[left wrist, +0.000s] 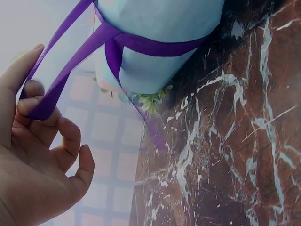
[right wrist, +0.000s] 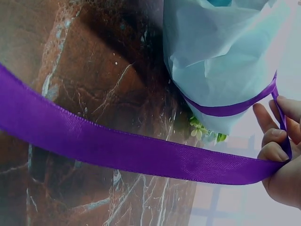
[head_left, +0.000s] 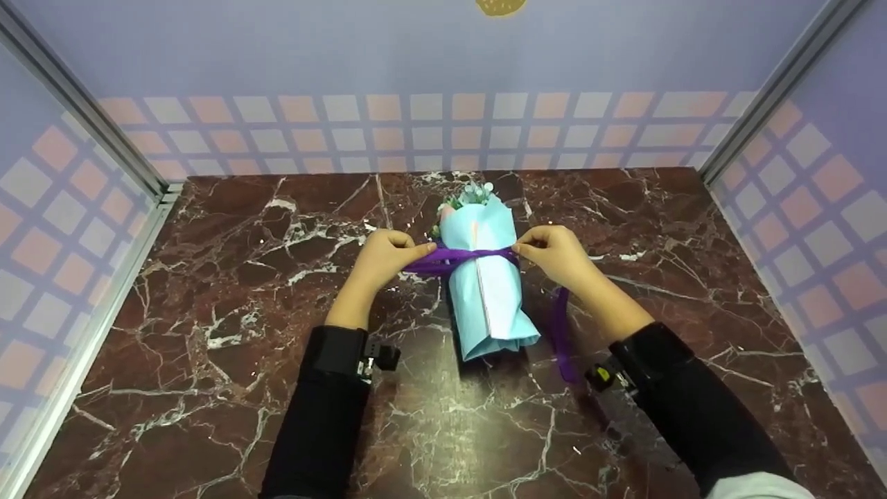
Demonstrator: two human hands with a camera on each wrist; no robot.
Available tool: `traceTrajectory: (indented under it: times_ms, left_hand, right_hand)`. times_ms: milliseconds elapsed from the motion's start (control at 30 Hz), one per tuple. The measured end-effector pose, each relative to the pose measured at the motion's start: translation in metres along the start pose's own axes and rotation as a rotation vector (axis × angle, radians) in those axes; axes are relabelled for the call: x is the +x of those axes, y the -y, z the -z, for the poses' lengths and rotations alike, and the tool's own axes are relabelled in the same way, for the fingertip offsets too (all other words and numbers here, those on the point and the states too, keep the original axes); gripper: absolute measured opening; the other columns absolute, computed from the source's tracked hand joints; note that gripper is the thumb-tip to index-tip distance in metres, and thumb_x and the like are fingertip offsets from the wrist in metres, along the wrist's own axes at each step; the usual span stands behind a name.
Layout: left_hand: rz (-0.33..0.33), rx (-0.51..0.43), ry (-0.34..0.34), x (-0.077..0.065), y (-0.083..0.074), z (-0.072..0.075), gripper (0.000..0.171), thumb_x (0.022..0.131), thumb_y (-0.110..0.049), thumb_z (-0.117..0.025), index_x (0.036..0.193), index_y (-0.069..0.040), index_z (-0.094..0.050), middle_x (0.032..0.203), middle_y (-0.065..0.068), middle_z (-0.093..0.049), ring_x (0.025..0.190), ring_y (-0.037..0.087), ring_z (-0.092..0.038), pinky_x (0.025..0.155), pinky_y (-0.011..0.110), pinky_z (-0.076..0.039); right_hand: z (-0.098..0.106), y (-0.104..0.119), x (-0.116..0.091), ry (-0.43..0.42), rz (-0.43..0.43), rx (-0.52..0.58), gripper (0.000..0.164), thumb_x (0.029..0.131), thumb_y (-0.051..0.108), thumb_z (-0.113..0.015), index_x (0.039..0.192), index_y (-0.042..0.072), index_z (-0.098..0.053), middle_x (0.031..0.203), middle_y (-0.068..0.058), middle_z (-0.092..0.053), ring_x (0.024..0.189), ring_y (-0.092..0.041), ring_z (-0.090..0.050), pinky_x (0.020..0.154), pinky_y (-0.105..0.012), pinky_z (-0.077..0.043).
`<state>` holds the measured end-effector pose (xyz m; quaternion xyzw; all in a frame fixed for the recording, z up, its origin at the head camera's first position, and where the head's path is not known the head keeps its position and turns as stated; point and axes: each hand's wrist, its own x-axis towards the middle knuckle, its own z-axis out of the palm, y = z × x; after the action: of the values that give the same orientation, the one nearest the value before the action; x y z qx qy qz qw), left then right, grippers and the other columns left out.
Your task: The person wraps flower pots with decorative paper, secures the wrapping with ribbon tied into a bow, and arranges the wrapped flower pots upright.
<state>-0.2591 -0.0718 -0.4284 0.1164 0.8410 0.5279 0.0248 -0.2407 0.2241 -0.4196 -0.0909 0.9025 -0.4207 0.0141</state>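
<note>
A bouquet in light blue wrapping paper (head_left: 493,298) lies on the marble-patterned table, its flowers (head_left: 471,195) toward the back wall. Purple ribbon (head_left: 478,255) runs around its upper part and crosses at the front. My left hand (head_left: 389,255) pinches a loop of the ribbon (left wrist: 70,66) just left of the bouquet. On the other side, my right hand (head_left: 558,253) pinches the ribbon between thumb and fingers close to the paper. From that hand a long ribbon tail (right wrist: 141,148) hangs toward the table. In the left wrist view, another loose end hangs from the crossing.
Dark red marble-patterned tabletop (head_left: 229,388) surrounds the bouquet. A checkered back wall (head_left: 409,132) and two side walls close the space in. Small cameras (head_left: 383,355) sit on both wrists over black sleeves.
</note>
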Motion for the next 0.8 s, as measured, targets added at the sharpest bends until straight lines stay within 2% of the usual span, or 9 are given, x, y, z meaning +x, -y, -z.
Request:
traceTrajectory:
  times_ms: [100,167,300,367,500,700,800]
  left_hand:
    - [0.004,-0.022,0.014,-0.001,0.000,0.002,0.029,0.082,-0.027,-0.079,0.063,-0.008,-0.070,0.063,-0.003,-0.059,0.060,0.014,-0.048,0.058,0.026,-0.040]
    - [0.009,-0.109,0.018,-0.002,0.000,0.003,0.020,0.082,-0.021,-0.079,0.076,-0.003,-0.075,0.074,0.000,-0.066,0.067,0.014,-0.054,0.062,0.026,-0.045]
    - [0.002,-0.339,0.015,-0.002,0.001,0.002,0.014,0.083,-0.007,-0.077,0.090,0.005,-0.074,0.083,0.012,-0.071,0.068,0.014,-0.062,0.065,0.025,-0.052]
    - [-0.009,-0.385,0.004,-0.001,0.002,0.001,0.014,0.083,-0.005,-0.076,0.092,0.006,-0.073,0.084,0.017,-0.070,0.064,0.015,-0.064,0.063,0.026,-0.055]
    - [-0.039,-0.272,-0.045,0.000,0.001,0.001,0.015,0.084,-0.009,-0.076,0.092,0.004,-0.074,0.083,0.014,-0.070,0.066,0.015,-0.063,0.064,0.026,-0.054]
    - [-0.041,0.105,-0.112,-0.003,-0.006,0.006,0.017,0.085,-0.026,-0.078,0.090,-0.010,-0.079,0.080,0.000,-0.072,0.070,0.016,-0.064,0.064,0.029,-0.050]
    - [-0.032,0.208,-0.092,-0.004,-0.009,0.011,0.020,0.081,-0.030,-0.080,0.092,-0.013,-0.079,0.085,0.000,-0.072,0.073,0.017,-0.064,0.067,0.032,-0.050]
  right_hand:
    - [0.000,-0.001,0.000,0.008,0.004,-0.003,0.017,0.095,0.017,-0.065,0.093,0.002,-0.074,0.075,-0.007,-0.064,0.063,-0.016,-0.050,0.054,-0.028,-0.043]
    - [0.001,-0.001,0.000,0.008,0.005,-0.003,0.017,0.095,0.017,-0.065,0.093,0.002,-0.074,0.075,-0.007,-0.064,0.062,-0.016,-0.049,0.054,-0.028,-0.042]
    - [0.002,-0.001,0.000,-0.002,0.010,-0.003,0.017,0.095,0.016,-0.065,0.094,0.001,-0.073,0.075,-0.006,-0.065,0.062,-0.016,-0.051,0.053,-0.027,-0.043]
    - [0.002,-0.002,0.000,-0.005,0.018,-0.005,0.018,0.094,0.015,-0.065,0.094,-0.001,-0.073,0.075,-0.008,-0.065,0.062,-0.016,-0.050,0.054,-0.026,-0.042]
    - [0.003,-0.001,0.001,-0.008,0.031,-0.018,0.018,0.094,0.015,-0.066,0.095,-0.002,-0.073,0.076,-0.013,-0.063,0.062,-0.015,-0.048,0.053,-0.026,-0.041]
    - [0.004,0.002,0.001,-0.006,0.042,-0.040,0.017,0.094,0.015,-0.067,0.095,-0.001,-0.074,0.075,-0.012,-0.062,0.061,-0.014,-0.047,0.053,-0.025,-0.040]
    - [0.004,0.003,0.001,-0.003,0.045,-0.042,0.017,0.093,0.015,-0.068,0.094,-0.001,-0.074,0.075,-0.013,-0.063,0.061,-0.015,-0.047,0.053,-0.026,-0.041]
